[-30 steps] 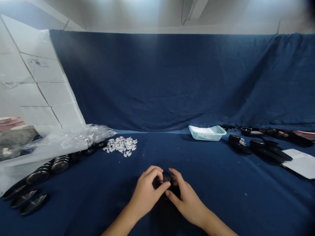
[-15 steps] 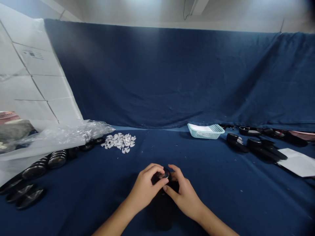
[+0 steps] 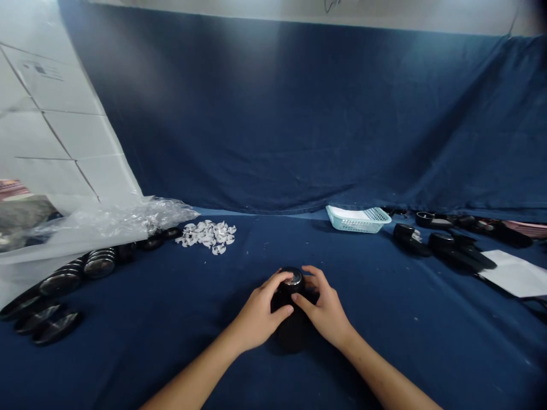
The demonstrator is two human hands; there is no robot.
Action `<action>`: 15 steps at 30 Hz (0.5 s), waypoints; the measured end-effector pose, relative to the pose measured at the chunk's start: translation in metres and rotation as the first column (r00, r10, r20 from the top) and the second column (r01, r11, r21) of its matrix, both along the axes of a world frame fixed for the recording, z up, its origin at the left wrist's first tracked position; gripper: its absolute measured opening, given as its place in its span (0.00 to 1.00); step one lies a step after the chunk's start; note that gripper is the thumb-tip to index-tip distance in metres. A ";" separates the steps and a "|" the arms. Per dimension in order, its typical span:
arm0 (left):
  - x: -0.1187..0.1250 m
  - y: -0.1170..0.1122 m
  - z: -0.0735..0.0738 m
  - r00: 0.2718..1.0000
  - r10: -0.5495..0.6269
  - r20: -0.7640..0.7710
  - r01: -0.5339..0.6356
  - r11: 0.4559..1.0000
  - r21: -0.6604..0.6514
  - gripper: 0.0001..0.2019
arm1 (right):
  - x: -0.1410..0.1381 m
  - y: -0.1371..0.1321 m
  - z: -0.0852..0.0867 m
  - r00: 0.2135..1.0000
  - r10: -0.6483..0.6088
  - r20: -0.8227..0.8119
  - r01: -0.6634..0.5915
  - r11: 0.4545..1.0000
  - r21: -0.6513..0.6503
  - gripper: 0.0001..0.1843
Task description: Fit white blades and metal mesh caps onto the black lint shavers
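Observation:
Between my hands is a black elongated part (image 3: 293, 333) with a round drum at its far end, topped by a glossy disc (image 3: 294, 275). My left hand (image 3: 262, 313) curves round the drum's left side, a fingertip on the disc and the thumb near the front of the drum. My right hand (image 3: 322, 307) holds the drum from the right, its thumb against the front and its fingers behind. The fingers partly hide the part's sides, and its dark body blends into the cloth.
Small white pieces (image 3: 208, 234) lie piled at the back left, near clear plastic wrap (image 3: 158, 213). Stacked black glossy discs (image 3: 100, 263) line the left side. At the back right are a pale blue basket (image 3: 358, 222), black parts (image 3: 457, 250) and white paper (image 3: 515, 273).
My hands and the black part have moved slightly away from me. My left thumb has come off the disc to the drum's front, and more of the disc shows. The view has tilted down.

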State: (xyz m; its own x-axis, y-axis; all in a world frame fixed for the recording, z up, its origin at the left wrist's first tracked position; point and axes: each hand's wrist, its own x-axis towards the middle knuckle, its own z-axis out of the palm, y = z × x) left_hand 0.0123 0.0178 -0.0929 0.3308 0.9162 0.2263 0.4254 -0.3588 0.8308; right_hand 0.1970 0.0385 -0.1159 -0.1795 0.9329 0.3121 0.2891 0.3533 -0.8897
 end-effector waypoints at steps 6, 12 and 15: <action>-0.001 0.007 -0.006 0.993 0.092 0.071 -0.096 0.994 0.045 0.22 | -0.004 -0.004 0.001 1.000 -0.017 0.012 0.017 1.000 0.015 0.27; -0.004 0.013 0.000 0.998 0.027 0.061 -0.025 0.999 -0.028 0.19 | -0.002 -0.005 -0.001 0.997 0.072 0.004 -0.072 0.996 -0.047 0.25; -0.004 0.015 -0.001 0.991 0.026 0.134 -0.017 0.997 -0.069 0.18 | -0.003 -0.004 0.000 0.986 0.099 -0.134 -0.117 0.984 -0.134 0.29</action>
